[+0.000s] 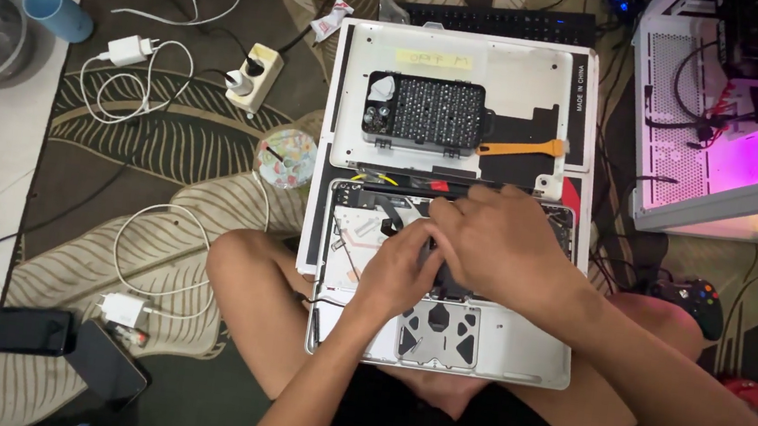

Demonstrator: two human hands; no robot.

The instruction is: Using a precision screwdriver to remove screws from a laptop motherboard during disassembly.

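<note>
A person sat cross-legged at the centre of the frame with an opened silver laptop chassis [515, 352], bottom cover removed, resting across the lap. The right hand [499, 246] lay curled over the middle of the exposed internals, fingers bent down onto a dark part beneath it; what it gripped could not be told. The left hand [401, 268], just beside it and touching, pinched at the same spot with fingers closed, the thing between them hidden. Above the chassis lay the detached silver bottom panel [528, 78], carrying a black tray of screwdriver bits [424, 112] and an orange plastic pry tool [521, 148]. Work this fine likely called for steady, even pressure, with both wrists braced on the case and loose parts kept in the tray.
</note>
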